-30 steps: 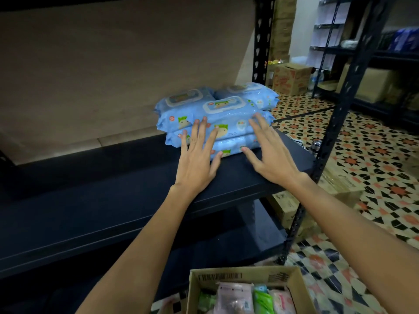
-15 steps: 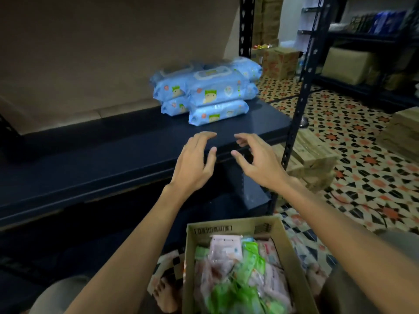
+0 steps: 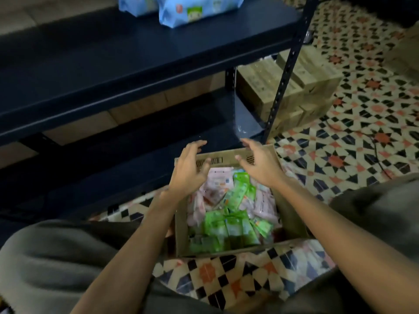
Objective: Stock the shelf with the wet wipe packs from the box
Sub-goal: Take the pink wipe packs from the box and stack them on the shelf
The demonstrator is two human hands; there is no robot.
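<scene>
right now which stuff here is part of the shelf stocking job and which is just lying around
Job:
- cardboard box
- green packs and pink packs in it
- dark shelf
- blue packs already stocked
- both empty hands

Lying about:
- stacked brown cartons
- floor cable

I see a patterned tile floor (image 3: 353, 123) in cream, black and orange, dim lighting, closed cardboard cartons (image 3: 292, 87) stacked beside a dark perforated upright post (image 3: 286, 71)
</scene>
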